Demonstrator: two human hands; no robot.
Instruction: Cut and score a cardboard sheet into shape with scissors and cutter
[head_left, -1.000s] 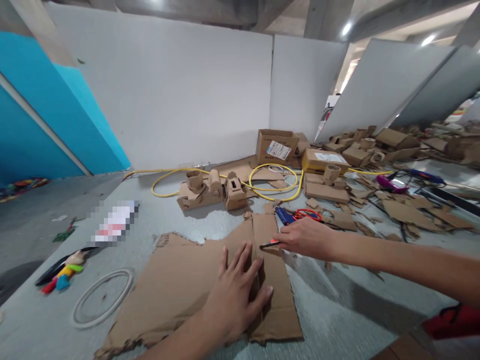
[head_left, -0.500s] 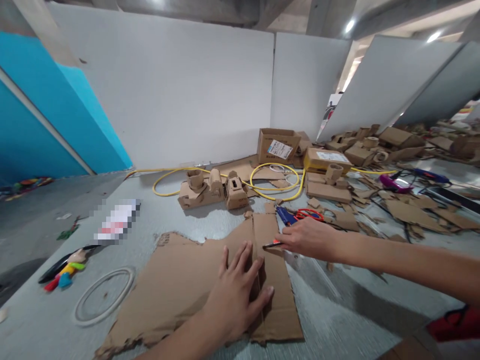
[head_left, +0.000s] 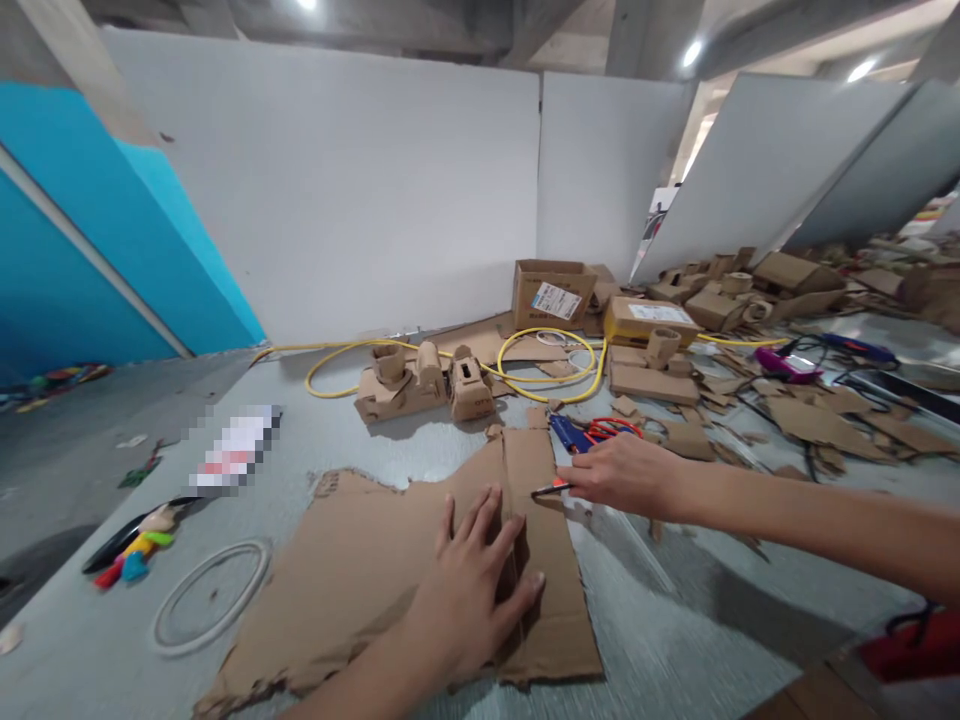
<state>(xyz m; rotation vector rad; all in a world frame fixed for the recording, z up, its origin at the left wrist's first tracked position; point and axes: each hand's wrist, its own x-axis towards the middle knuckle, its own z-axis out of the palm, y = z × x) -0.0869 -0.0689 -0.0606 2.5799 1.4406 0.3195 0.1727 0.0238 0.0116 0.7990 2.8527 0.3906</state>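
Note:
A large torn-edged cardboard sheet (head_left: 375, 560) lies flat on the grey table, with a crease running down its right part. My left hand (head_left: 476, 580) rests on it with the fingers spread, beside the crease. My right hand (head_left: 615, 475) is closed round a slim dark tool with an orange part (head_left: 551, 488). The tool's tip points left, over the strip right of the crease; whether it touches the cardboard I cannot tell. Just behind my right hand lies a blue glue gun (head_left: 570, 434) with a red cord.
Cardboard models (head_left: 397, 385) stand behind the sheet, near a looped yellow hose (head_left: 551, 330) and an open box (head_left: 551, 292). Scraps (head_left: 825, 425) and a purple device (head_left: 787, 365) lie at the right. A white ring (head_left: 211, 598) and colourful toy charm (head_left: 139, 550) are at the left.
The tool's tip has shifted slightly right relative to the crease, along with my right hand. My left hand stays spread on the cardboard. The view has shifted a little.

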